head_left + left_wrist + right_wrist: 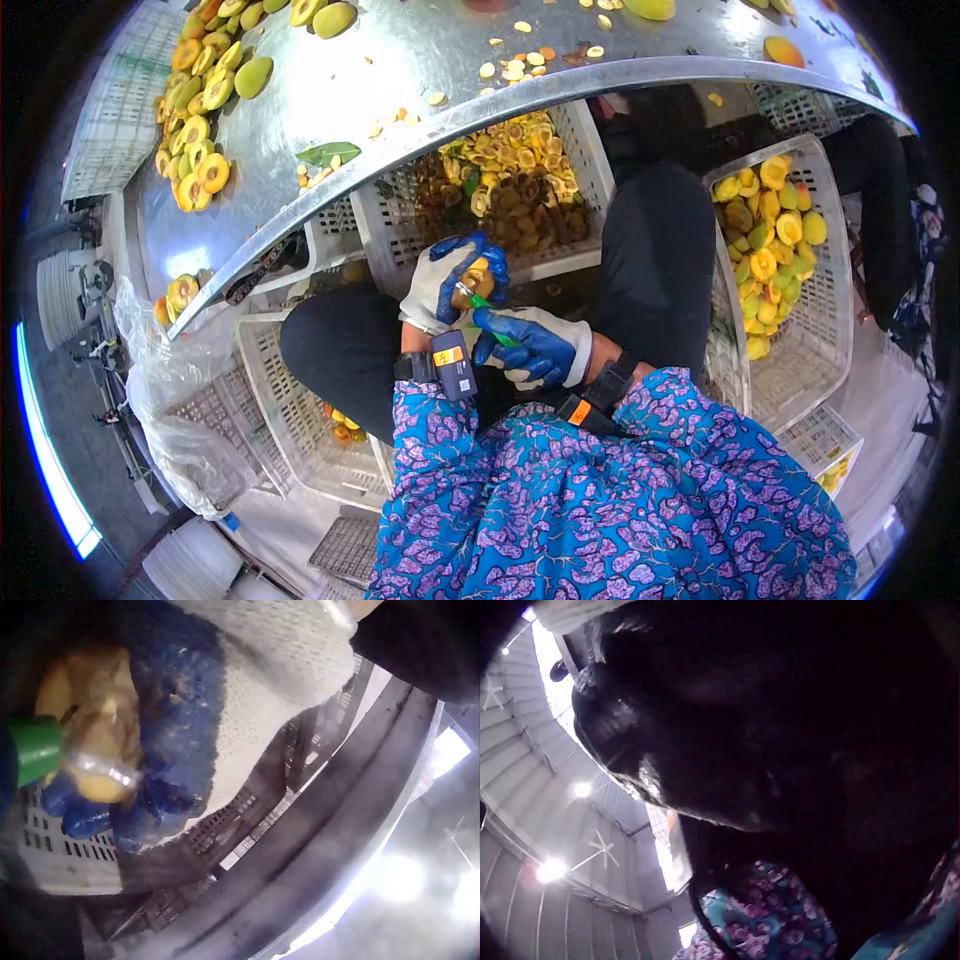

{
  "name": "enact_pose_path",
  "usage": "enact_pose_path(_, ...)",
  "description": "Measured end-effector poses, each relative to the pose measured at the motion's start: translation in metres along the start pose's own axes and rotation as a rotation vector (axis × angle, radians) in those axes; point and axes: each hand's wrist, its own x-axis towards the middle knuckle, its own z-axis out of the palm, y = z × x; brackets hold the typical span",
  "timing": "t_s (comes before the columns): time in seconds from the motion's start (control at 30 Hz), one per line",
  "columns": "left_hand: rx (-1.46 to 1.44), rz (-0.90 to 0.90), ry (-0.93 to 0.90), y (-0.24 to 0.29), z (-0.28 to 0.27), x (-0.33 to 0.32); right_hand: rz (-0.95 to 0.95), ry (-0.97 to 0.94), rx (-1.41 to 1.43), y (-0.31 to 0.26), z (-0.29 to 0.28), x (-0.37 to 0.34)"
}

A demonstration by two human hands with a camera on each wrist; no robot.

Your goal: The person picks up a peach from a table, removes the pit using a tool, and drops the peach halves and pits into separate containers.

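Cupping fruit (480,277): left hand (438,282), fingers curled round. Right hand (540,346): fingers grasping green-handled tool (480,301). Fruit likely light, soft, slippery; hold by sides.

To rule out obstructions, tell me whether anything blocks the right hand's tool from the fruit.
Nothing visible does: the right hand grips the green-handled tool, and its metal end is right at the fruit in the left hand.

This looks like a fruit-processing workshop; a long metal table (300,95) bears heaps of halved fruit (213,173), with small pale pieces (514,75) scattered nearby; slatted plastic crates (836,230), some loaded with more fruit, stand below; overhead, a ribbed ceiling (514,754) carries bright lamps (553,870) and fans (604,849).
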Motion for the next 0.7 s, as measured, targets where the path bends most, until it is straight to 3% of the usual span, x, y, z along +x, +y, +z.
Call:
enact_pose_path(0.03,0.125,0.139,-0.018,0.001,0.003,-0.001,0.012,-0.071,0.093,0.000,-0.001,-0.002)
enact_pose_path(0.1,-0.369,-0.128,-0.047,0.005,0.002,-0.003,0.022,-0.208,0.250,0.001,-0.001,-0.003)
enact_pose_path(0.27,-0.633,0.020,-0.038,-0.003,0.013,0.008,0.005,-0.479,0.413,0.000,-0.007,0.008)
enact_pose_path(0.37,-0.812,0.119,-0.058,-0.016,-0.002,0.029,-0.212,-0.357,0.262,-0.012,0.002,0.004)
enact_pose_path(0.4,-0.717,0.070,0.220,-0.006,0.004,0.026,-0.293,-0.243,0.159,-0.018,0.003,0.003)
enact_pose_path(0.43,-0.302,0.233,0.395,-0.022,-0.013,0.038,-0.344,-0.185,0.126,-0.025,-0.002,0.004)
enact_pose_path(0.47,0.133,0.312,0.641,-0.038,-0.030,0.049,-0.444,0.065,-0.068,-0.031,-0.007,0.008)
enact_pose_path(0.5,-0.268,0.132,0.661,-0.006,-0.018,0.043,-0.540,0.315,-0.260,-0.035,-0.013,0.013)
enact_pose_path(0.53,-0.161,0.168,0.806,0.022,0.007,0.036,-0.724,0.581,-0.422,-0.033,-0.022,0.027)
enact_pose_path(0.63,0.186,0.227,0.768,0.053,0.021,0.014,-0.693,0.873,-0.835,-0.028,-0.053,0.042)
enact_pose_path(0.7,0.396,0.426,0.830,0.073,0.017,-0.011,-0.718,0.937,-0.982,-0.022,-0.066,0.049)
